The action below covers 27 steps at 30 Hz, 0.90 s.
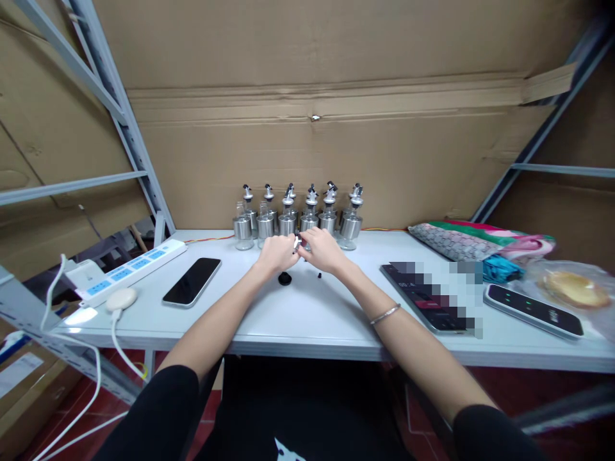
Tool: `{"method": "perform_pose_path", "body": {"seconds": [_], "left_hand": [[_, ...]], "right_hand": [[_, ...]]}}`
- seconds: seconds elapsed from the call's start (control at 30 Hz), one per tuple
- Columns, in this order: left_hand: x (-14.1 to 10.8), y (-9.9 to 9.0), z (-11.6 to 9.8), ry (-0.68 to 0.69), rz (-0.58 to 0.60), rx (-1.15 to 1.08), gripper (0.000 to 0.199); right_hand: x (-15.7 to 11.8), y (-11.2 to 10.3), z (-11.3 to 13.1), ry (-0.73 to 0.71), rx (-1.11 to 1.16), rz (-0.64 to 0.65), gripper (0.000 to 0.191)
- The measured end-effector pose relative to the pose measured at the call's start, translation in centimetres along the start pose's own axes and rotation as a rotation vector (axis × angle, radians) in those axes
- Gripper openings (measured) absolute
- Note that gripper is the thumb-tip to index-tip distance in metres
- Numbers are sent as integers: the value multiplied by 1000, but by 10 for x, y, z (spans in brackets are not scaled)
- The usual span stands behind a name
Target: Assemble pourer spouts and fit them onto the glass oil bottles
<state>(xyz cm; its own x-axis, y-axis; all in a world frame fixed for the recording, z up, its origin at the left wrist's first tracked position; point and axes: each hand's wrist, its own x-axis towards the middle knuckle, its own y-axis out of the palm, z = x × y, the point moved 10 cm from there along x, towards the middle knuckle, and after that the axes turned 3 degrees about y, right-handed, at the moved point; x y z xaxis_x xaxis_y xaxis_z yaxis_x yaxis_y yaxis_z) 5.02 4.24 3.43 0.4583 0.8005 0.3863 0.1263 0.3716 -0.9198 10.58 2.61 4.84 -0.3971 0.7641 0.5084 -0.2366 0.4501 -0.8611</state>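
Observation:
My left hand (279, 252) and my right hand (323, 248) meet over the middle of the white table, both with fingers closed. Between their fingertips is a small silver and black part (297, 242), partly covered by the fingers. A round black piece (285, 278) lies on the table just below my left hand. Near my right hand lies a tiny black piece (319, 275). Behind both hands stand several glass bottles with metal sleeves (350, 227), most topped with silver and black spouts. Two bottles at the left front (243, 228) show no spout.
The white table (307, 326) holds a phone (192, 282) and power strip (129, 272) at left. At right are a larger phone (423, 298), a black-faced device (534, 310), colourful cloth (480, 240) and a plastic-wrapped round item (574, 288). Cardboard (307, 153) stands behind.

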Motion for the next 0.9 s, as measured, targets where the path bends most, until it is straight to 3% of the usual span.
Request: {"method": "perform_pose_path", "body": {"seconds": [0.6, 0.8, 0.9], "left_hand": [[-1, 5, -3, 80, 120, -54, 28], [-2, 11, -2, 146, 127, -70, 21], [0, 11, 4, 128, 84, -79, 23]], "right_hand": [[-2, 10, 2, -50, -13, 140, 19], [0, 3, -4, -87, 216, 67, 30], [3, -2, -13, -17, 368, 2, 34]]}}
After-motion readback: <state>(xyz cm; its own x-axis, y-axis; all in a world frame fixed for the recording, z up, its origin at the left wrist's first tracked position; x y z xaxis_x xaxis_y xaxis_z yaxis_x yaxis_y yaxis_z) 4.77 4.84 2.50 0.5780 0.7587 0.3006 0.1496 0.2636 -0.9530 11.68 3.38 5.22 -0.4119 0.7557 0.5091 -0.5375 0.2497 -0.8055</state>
